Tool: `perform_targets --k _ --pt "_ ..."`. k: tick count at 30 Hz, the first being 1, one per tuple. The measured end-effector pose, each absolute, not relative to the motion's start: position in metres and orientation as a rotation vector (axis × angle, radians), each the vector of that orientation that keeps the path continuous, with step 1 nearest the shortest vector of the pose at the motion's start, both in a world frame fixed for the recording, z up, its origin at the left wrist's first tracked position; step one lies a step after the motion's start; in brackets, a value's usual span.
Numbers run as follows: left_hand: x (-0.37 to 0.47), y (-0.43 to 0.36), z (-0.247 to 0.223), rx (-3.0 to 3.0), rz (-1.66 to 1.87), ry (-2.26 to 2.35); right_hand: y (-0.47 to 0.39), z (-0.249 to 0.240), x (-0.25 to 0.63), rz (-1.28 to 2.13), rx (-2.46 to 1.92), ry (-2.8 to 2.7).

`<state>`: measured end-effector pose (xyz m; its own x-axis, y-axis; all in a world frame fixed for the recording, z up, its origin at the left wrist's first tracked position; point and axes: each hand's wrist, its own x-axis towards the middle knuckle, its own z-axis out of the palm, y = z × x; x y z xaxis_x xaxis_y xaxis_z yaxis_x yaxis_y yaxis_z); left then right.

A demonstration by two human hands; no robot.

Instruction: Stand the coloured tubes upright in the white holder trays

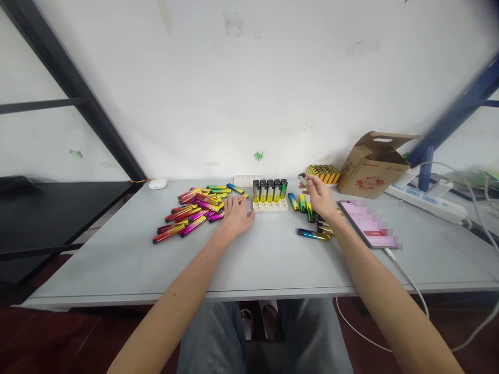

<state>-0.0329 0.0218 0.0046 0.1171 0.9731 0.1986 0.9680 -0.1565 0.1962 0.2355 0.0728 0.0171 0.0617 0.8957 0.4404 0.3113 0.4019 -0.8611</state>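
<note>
My right hand (pixel 320 197) pinches a lighter (pixel 303 180) with a dark top, raised above several loose blue, green and gold lighters (pixel 309 212). My left hand (pixel 236 214) lies with fingers stretched out at the right edge of a heap of shiny lighters (pixel 197 212) in red, purple, yellow and green. Whether its fingertips touch a lighter is hard to see. Between the hands stands a white holed tray (pixel 270 207), with rows of upright lighters (pixel 268 192) in its back part. Holes show along its front.
Behind sits another white holed tray (pixel 245 180). A packed block of yellow lighters (pixel 323 174) and an open cardboard box (pixel 372 169) stand at the back right. A phone (pixel 368 223) with a cable, a power strip (pixel 427 201) and a white case (pixel 158 184) rest on the table (pixel 257 265).
</note>
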Motion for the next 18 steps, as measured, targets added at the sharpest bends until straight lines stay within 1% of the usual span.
perform_targets --k 5,8,10,13,18 --pt "-0.033 0.022 0.004 2.327 0.445 2.021 0.055 0.034 0.21 1.23 -0.968 -1.181" --pt "-0.032 0.021 0.007 2.339 0.428 2.03 0.047 0.04 0.204 1.511 -0.903 -1.088" --pt "-0.032 0.02 0.008 2.336 0.423 2.036 0.044 0.042 0.202 1.608 -0.852 -1.066" --pt "-0.032 0.022 0.007 2.305 0.472 2.035 0.043 0.041 0.202 1.652 -0.789 -1.022" --pt "-0.038 0.032 0.011 2.216 0.749 1.943 0.047 0.038 0.204 1.743 -0.725 -0.917"
